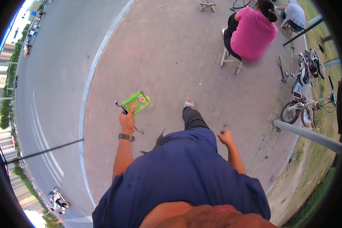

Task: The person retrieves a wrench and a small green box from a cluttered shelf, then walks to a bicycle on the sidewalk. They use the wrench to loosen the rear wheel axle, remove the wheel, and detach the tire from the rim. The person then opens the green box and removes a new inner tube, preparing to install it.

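My left hand is closed around a flat green box with red and white print. In the same grip is a dark, thin metal tool with bent ends, one end sticking out above the hand and the other below it. Its exact kind is hard to make out. My right hand hangs beside my right hip with its fingers curled. A small dark bit shows by the fingertips, too blurred to name.
Ahead on the right, a person in a pink top sits on a wooden stool. A scooter and a grey pole stand on the right. A kerb borders the road on the left. Another small stool stands far ahead.
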